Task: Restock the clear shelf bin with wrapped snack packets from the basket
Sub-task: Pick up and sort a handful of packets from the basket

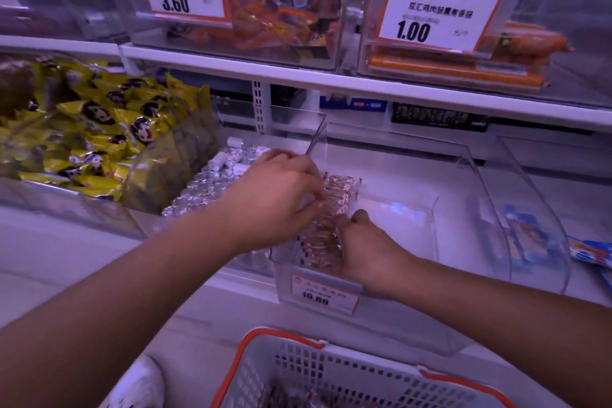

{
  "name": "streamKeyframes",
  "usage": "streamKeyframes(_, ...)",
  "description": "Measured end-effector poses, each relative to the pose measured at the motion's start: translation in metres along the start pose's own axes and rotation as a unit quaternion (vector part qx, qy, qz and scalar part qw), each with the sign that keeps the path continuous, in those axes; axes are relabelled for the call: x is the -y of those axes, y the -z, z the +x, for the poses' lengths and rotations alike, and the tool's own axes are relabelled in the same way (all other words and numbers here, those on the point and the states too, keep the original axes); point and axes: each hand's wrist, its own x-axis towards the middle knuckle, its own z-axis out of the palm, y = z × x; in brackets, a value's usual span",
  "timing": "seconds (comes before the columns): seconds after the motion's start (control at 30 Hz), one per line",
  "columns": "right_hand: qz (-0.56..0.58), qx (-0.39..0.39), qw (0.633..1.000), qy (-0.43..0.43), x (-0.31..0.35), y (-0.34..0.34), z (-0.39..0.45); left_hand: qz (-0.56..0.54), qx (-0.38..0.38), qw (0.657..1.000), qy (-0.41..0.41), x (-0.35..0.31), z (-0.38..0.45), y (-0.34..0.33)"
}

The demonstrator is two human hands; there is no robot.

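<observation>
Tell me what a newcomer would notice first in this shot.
First, both hands at centre: the left hand and right hand hold a row of wrapped snack packets against the left wall of the clear shelf bin. Next, the yellow snack bags piled at left, and the white price tags on the shelf above.

Basket (347, 371) cut off by the lower edge, contents blurred. Left hand (275, 199) fingertips hidden behind the wrapped packets (331, 209). Bin's price label (324, 295) text illegible.

Snack shop aisle: white metal shelf (331, 83) carrying clear plastic bins with orange-framed price cards (442, 8) above it, grey orange-rimmed shopping basket (347, 371) below it
</observation>
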Motion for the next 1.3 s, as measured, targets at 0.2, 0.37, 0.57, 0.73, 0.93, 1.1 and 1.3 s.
streamKeyframes(0.2,-0.116,0.017,0.993,0.024,0.007,-0.002,0.005,-0.221,-0.081,0.966,0.104,-0.007,-0.069,-0.041)
streamKeyframes(0.37,-0.256,0.077,0.959,0.093,-0.021,-0.008,0.011,-0.252,-0.080,0.957,0.121,-0.012,-0.078,-0.048)
streamKeyframes(0.57,-0.229,0.089,0.965,0.093,-0.019,-0.019,0.027,-0.231,-0.075,0.960,0.142,-0.021,-0.077,-0.048)
streamKeyframes(0.73,-0.226,0.097,0.963,0.109,-0.021,-0.024,0.027,-0.228,-0.072,0.961,0.138,-0.022,-0.077,-0.049)
streamKeyframes(0.93,-0.083,0.086,0.987,0.109,-0.014,-0.025,0.031,-0.213,-0.088,0.963,0.143,-0.025,-0.076,-0.053)
streamKeyframes(1.1,-0.105,0.097,0.986,0.088,-0.009,-0.026,0.035,-0.203,-0.097,0.963,0.147,-0.029,-0.075,-0.056)
streamKeyframes(1.3,-0.117,0.111,0.981,0.110,-0.012,-0.013,0.032,-0.210,-0.094,0.963,0.142,-0.026,-0.076,-0.053)
